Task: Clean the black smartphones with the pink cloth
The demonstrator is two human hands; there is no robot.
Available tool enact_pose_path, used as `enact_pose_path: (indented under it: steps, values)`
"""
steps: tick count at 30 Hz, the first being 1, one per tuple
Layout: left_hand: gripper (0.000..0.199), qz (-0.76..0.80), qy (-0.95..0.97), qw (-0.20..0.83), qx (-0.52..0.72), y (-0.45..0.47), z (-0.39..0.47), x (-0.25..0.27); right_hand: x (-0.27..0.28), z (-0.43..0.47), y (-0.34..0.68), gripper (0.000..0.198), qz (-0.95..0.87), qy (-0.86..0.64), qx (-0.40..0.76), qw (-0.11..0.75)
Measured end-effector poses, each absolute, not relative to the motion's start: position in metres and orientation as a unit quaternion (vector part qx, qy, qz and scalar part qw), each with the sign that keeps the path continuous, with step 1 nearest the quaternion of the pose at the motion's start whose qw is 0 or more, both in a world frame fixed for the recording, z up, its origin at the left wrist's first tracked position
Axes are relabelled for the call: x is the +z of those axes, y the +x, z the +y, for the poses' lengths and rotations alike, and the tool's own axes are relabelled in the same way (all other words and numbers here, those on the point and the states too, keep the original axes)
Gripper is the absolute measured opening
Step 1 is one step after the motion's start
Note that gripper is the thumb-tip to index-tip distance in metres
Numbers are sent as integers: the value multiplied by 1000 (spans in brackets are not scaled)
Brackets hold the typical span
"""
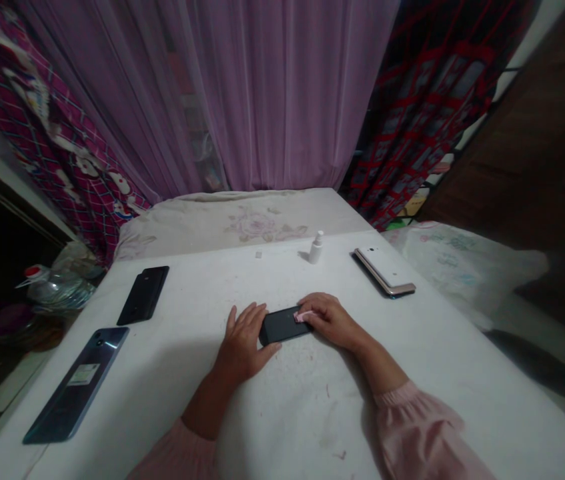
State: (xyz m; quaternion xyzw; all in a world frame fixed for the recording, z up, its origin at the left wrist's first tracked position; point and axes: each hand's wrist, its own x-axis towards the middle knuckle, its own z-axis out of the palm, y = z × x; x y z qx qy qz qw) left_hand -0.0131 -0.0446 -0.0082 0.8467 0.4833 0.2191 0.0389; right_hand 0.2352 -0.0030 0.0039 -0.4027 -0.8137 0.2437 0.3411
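Observation:
A dark smartphone [281, 326] lies flat on the white-covered table, its long side running left to right in front of me. My left hand [242, 345] steadies its left end, with the thumb along the near edge and the fingers at the far corner. Pinched in the fingertips of my right hand [331, 322] is a small pink cloth [304, 316], pressed on the right part of the phone's face. The right fingers partly cover the cloth and that end of the phone.
A white spray bottle [315, 248] stands upright beyond my hands, with a small pale square [259, 255] to its left. Stacked phones [382, 268] lie at right. Black phones [144, 295] and a larger bluish phone [77, 385] lie at left. Purple curtains [282, 93] hang behind the table.

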Motion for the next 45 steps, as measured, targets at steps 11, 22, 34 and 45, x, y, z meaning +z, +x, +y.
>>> enact_pose_path:
  steps: [11, 22, 34, 45]
  values:
    - [54, 490, 842, 47, 220, -12, -45, -5, 0, -1, 233, 21, -819, -397, 228, 346]
    - [54, 489, 844, 45, 216, -12, -45, -6, -6, 0, 233, 18, -815, -404, 215, 355]
    - [55, 486, 843, 38, 228, -13, -45, -8, -7, -1, 234, 16, -815, -412, 217, 344]
    - [57, 487, 843, 40, 227, -13, -45, -8, -1, -5, 238, 14, -826, -395, 238, 323]
